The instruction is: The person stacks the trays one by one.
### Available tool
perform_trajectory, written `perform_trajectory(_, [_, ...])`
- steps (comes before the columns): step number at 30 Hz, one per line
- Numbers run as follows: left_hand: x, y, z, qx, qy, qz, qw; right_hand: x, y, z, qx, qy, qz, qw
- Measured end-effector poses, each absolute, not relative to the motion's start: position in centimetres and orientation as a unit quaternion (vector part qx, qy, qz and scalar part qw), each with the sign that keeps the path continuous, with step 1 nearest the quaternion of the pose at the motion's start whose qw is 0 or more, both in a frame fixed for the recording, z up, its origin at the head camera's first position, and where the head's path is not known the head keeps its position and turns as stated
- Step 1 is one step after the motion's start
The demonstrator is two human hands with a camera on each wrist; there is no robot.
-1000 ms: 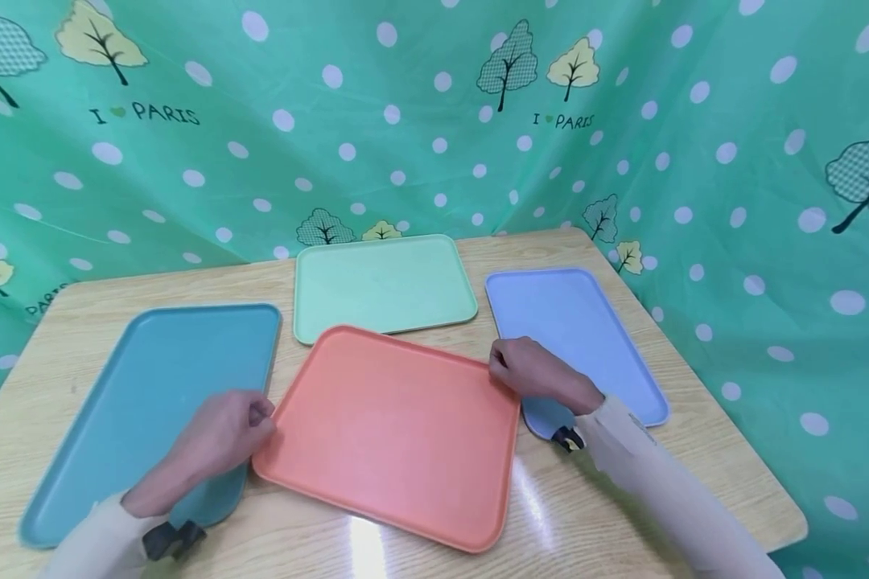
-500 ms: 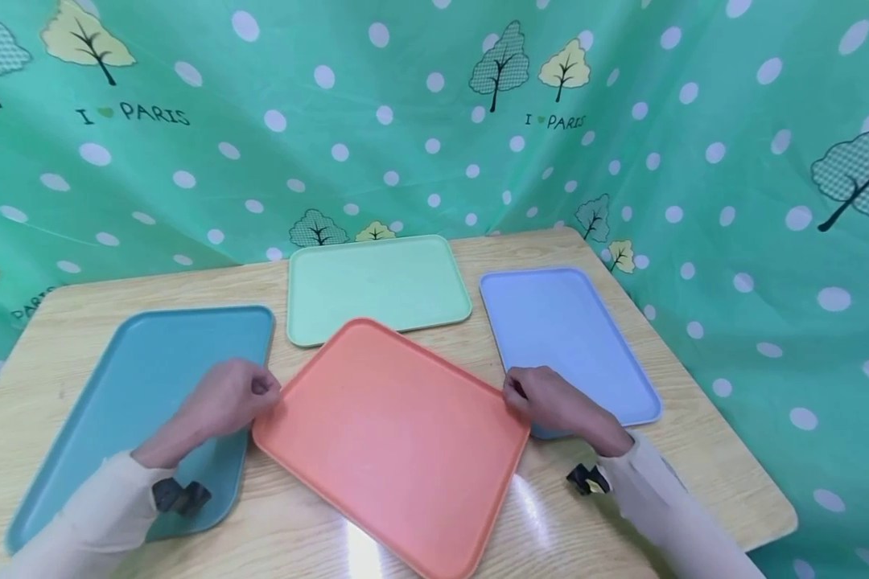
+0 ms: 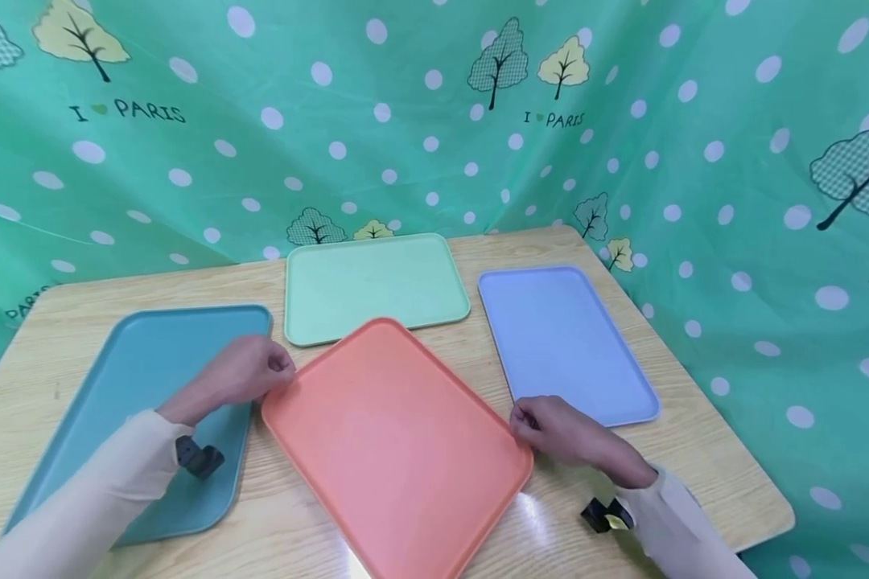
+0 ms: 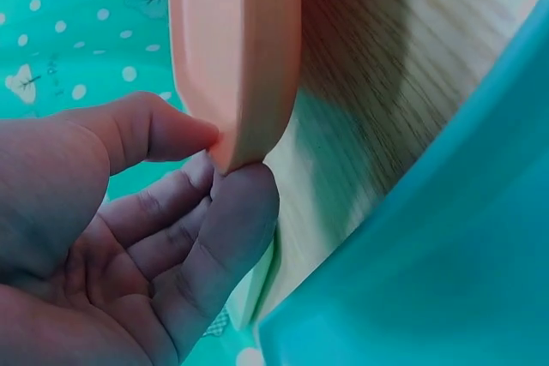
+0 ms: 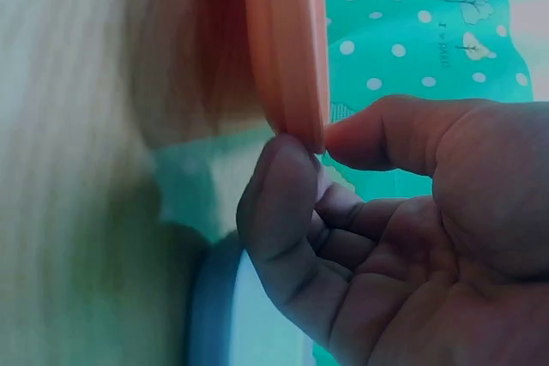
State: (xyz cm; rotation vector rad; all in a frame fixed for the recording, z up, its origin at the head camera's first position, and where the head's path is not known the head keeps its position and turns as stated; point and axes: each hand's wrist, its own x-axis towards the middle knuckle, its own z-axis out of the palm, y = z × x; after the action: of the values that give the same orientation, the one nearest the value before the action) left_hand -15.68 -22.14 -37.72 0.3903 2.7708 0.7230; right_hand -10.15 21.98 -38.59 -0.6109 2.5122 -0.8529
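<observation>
A coral-red rectangular tray [image 3: 398,434] lies turned at an angle between my two hands in the head view, its near corner past the lower frame edge. My left hand [image 3: 249,370] pinches its left corner; in the left wrist view the thumb sits on the inner side and the index finger under the rim of the tray [image 4: 236,57]. My right hand [image 3: 558,430] pinches the right edge close to the corner. The right wrist view shows thumb and index finger on either side of the tray's rim [image 5: 292,49], which stands off the wood.
A teal tray [image 3: 181,346] lies at left, partly under my left arm. At the back is a mint-green tray [image 3: 376,281], its front edge overlapped by the coral tray. A periwinkle-blue tray [image 3: 565,338] lies at right on the wooden table [image 3: 717,482]. Dotted green cloth [image 3: 376,121] hangs behind.
The coral tray has turned clockwise in the head view: my left hand has moved up and slightly right, my right hand down and right, both keeping their pinch. The other trays stay put.
</observation>
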Motion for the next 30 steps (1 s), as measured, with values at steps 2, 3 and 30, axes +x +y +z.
perform_trajectory(2, [-16.0, -22.0, -37.9, 0.141, 0.951, 0.246, 0.124, -9.8, 22.1, -38.7, -0.219, 0.89, -0.326, 0.23])
perform_trajectory(3, [-16.2, -22.0, -38.0, 0.143, 0.951, 0.246, 0.124, -9.6, 22.2, -38.8, -0.22, 0.883, -0.336, 0.242])
perform_trajectory(30, [-19.1, -20.0, -39.4, 0.172, 0.957, 0.216, 0.091, -6.1, 20.6, -40.3, -0.176, 0.821, -0.425, 0.339])
